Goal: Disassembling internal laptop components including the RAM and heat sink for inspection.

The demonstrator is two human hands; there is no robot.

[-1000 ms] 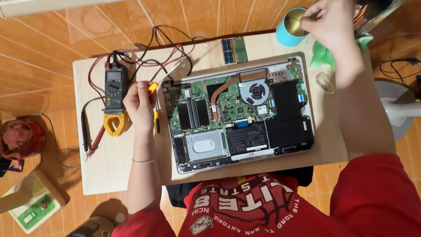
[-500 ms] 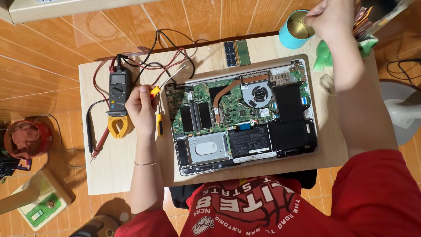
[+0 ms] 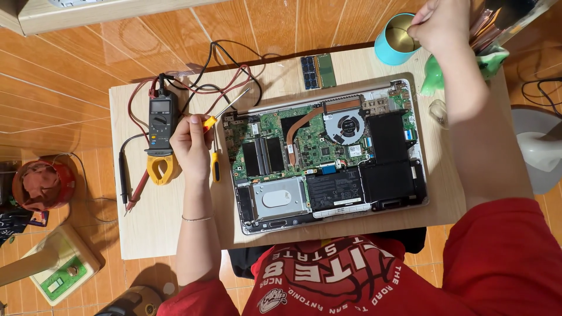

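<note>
An open laptop (image 3: 328,158) lies bottom-up on the small wooden table (image 3: 146,228), its circuit board, fan and black battery exposed. My left hand (image 3: 190,146) rests left of the laptop and grips a screwdriver (image 3: 212,120) with an orange-yellow handle, its shaft pointing up and right toward the laptop's corner. A second small screwdriver (image 3: 215,167) lies beside that hand. My right hand (image 3: 439,23) reaches to the far right corner, with bunched fingers at the mouth of a blue cup (image 3: 391,44). Whether those fingers hold anything is hidden.
A grey and yellow clamp meter (image 3: 161,134) with red and black leads lies left of my left hand. Two memory sticks (image 3: 319,71) lie behind the laptop. A green object (image 3: 436,79) sits by the cup. A red pot (image 3: 44,184) and a green-topped device (image 3: 58,272) stand on the floor at left.
Both hands stay almost where they were. My right hand has settled lower over the blue cup's mouth, and the view has shifted slightly.
</note>
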